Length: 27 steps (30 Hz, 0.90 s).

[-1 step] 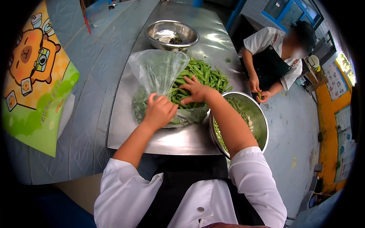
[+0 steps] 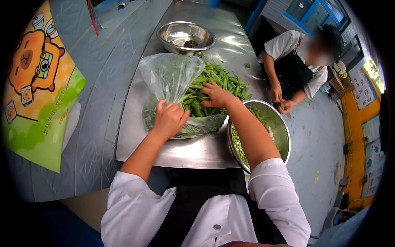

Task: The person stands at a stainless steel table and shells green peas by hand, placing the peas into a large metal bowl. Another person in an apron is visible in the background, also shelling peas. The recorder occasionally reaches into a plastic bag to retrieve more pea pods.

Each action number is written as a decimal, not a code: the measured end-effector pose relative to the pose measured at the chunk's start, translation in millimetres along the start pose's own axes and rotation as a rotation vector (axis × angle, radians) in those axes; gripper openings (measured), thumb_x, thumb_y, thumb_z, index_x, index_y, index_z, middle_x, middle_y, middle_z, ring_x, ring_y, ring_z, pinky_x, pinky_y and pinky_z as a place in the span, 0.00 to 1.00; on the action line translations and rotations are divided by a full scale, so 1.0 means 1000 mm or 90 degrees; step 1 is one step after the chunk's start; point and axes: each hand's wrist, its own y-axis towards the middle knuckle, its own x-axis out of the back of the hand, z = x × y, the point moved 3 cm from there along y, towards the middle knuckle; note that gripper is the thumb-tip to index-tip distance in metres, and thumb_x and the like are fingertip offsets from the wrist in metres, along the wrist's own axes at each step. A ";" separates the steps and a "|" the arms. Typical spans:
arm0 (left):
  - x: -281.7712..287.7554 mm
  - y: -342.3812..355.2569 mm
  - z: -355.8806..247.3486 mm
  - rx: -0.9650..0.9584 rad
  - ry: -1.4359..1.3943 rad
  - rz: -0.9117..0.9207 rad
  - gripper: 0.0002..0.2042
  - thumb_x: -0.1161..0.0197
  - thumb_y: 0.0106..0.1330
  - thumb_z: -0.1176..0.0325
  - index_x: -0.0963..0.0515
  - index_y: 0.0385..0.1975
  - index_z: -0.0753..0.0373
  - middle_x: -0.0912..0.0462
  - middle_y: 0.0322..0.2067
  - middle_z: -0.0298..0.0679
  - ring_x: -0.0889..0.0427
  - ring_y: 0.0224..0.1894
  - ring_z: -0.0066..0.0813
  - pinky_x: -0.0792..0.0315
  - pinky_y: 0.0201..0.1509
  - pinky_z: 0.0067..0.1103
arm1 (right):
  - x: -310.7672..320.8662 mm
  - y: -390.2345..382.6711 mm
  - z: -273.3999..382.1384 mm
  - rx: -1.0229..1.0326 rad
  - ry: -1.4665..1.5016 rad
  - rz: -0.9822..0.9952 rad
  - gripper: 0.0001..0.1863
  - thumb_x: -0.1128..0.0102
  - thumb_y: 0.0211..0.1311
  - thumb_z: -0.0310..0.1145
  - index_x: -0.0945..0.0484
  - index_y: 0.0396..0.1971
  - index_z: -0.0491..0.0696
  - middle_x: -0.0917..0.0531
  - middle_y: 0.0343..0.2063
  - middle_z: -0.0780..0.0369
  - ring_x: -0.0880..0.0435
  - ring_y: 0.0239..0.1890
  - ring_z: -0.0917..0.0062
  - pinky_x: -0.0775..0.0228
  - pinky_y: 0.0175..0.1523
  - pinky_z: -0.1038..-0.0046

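A heap of green pea pods (image 2: 228, 82) spills out of a clear plastic bag (image 2: 168, 74) on the metal table. My left hand (image 2: 169, 119) is closed on the bag's near left part, its fingers curled. Over the pods lies my right hand (image 2: 217, 96), fingers apart and touching the pods, their tips partly hidden among them. Under my right forearm, at the table's near right corner, a steel bowl (image 2: 284, 138) holds shelled green peas (image 2: 238, 144) and some pods.
Another steel bowl (image 2: 164, 35) with a small dark clump stands farther back. Across the table's right side a co-worker (image 2: 294, 68) holds a pod in both hands. A plastic-covered surface (image 2: 98, 103) with a cartoon-printed bag (image 2: 41, 90) lies left.
My right hand has shifted slightly right and its fingers have drawn in a little on the pods. My left hand has moved slightly left.
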 end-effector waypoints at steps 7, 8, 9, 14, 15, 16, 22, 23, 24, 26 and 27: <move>-0.004 0.024 0.002 0.063 0.023 0.134 0.04 0.42 0.54 0.70 0.28 0.26 0.62 0.26 0.23 0.40 0.26 0.30 0.37 0.39 0.45 0.30 | 0.024 0.004 -0.033 0.005 0.077 0.006 0.28 0.39 0.44 0.39 0.33 0.48 0.48 0.41 0.60 0.60 0.40 0.59 0.55 0.40 0.58 0.66; -0.005 0.032 -0.003 0.056 0.008 0.140 0.05 0.42 0.54 0.70 0.29 0.28 0.63 0.26 0.26 0.41 0.26 0.32 0.37 0.38 0.45 0.30 | 0.034 0.005 -0.033 -0.034 0.089 0.003 0.31 0.35 0.41 0.39 0.34 0.48 0.47 0.41 0.58 0.55 0.38 0.57 0.56 0.39 0.57 0.68; -0.007 0.042 -0.008 0.060 -0.037 0.117 0.07 0.41 0.54 0.70 0.29 0.30 0.64 0.27 0.29 0.43 0.26 0.34 0.38 0.37 0.45 0.31 | 0.038 0.006 -0.038 -0.073 0.109 -0.028 0.33 0.33 0.39 0.40 0.35 0.48 0.47 0.41 0.58 0.53 0.38 0.57 0.56 0.38 0.57 0.68; -0.078 0.083 0.016 0.172 -0.011 0.287 0.21 0.34 0.49 0.65 0.32 0.40 0.67 0.32 0.41 0.48 0.29 0.44 0.42 0.34 0.48 0.31 | 0.031 0.004 -0.066 -0.208 0.176 -0.011 0.58 0.25 0.28 0.48 0.54 0.61 0.54 0.54 0.61 0.45 0.47 0.62 0.54 0.46 0.61 0.62; -0.079 0.091 0.021 0.193 0.039 0.292 0.23 0.33 0.48 0.63 0.32 0.41 0.67 0.31 0.42 0.46 0.30 0.46 0.42 0.34 0.49 0.31 | 0.027 0.005 -0.067 -0.227 0.186 0.009 0.62 0.25 0.27 0.49 0.58 0.63 0.55 0.56 0.62 0.45 0.50 0.63 0.53 0.48 0.63 0.61; -0.080 0.097 0.025 0.213 0.089 0.295 0.25 0.31 0.47 0.61 0.32 0.41 0.67 0.31 0.42 0.45 0.31 0.47 0.42 0.34 0.50 0.30 | 0.023 0.008 -0.065 -0.207 0.211 0.025 0.69 0.24 0.24 0.52 0.66 0.64 0.58 0.61 0.63 0.45 0.56 0.65 0.54 0.54 0.65 0.60; -0.088 0.087 0.039 0.227 0.116 0.112 0.34 0.29 0.43 0.61 0.38 0.52 0.53 0.40 0.50 0.44 0.38 0.53 0.47 0.35 0.48 0.36 | 0.003 0.019 -0.069 -0.234 0.346 -0.059 0.68 0.23 0.22 0.52 0.64 0.64 0.59 0.67 0.62 0.44 0.56 0.65 0.53 0.50 0.63 0.61; -0.094 0.087 0.039 0.226 0.093 0.175 0.33 0.29 0.44 0.61 0.38 0.52 0.53 0.39 0.49 0.44 0.38 0.53 0.47 0.34 0.48 0.36 | -0.001 0.021 -0.071 -0.256 0.376 -0.063 0.68 0.23 0.22 0.53 0.63 0.64 0.59 0.68 0.62 0.44 0.56 0.65 0.53 0.50 0.63 0.61; -0.094 0.095 0.033 0.224 0.066 0.232 0.33 0.30 0.45 0.62 0.38 0.53 0.53 0.39 0.48 0.44 0.38 0.53 0.48 0.34 0.48 0.36 | -0.001 0.022 -0.072 -0.261 0.373 -0.080 0.61 0.24 0.24 0.46 0.54 0.63 0.57 0.57 0.62 0.44 0.48 0.63 0.54 0.45 0.61 0.64; -0.102 0.098 0.027 0.208 0.005 0.297 0.34 0.30 0.43 0.67 0.38 0.54 0.53 0.38 0.46 0.45 0.35 0.51 0.48 0.32 0.47 0.35 | -0.008 0.024 -0.080 -0.213 0.414 -0.041 0.54 0.26 0.26 0.41 0.47 0.60 0.55 0.45 0.57 0.47 0.41 0.59 0.57 0.42 0.58 0.65; -0.104 0.098 0.027 0.204 -0.051 0.301 0.34 0.31 0.43 0.68 0.38 0.54 0.53 0.37 0.45 0.45 0.34 0.51 0.47 0.32 0.47 0.35 | -0.002 0.023 -0.076 -0.185 0.432 -0.021 0.50 0.27 0.27 0.38 0.43 0.58 0.55 0.39 0.55 0.48 0.37 0.57 0.59 0.41 0.57 0.66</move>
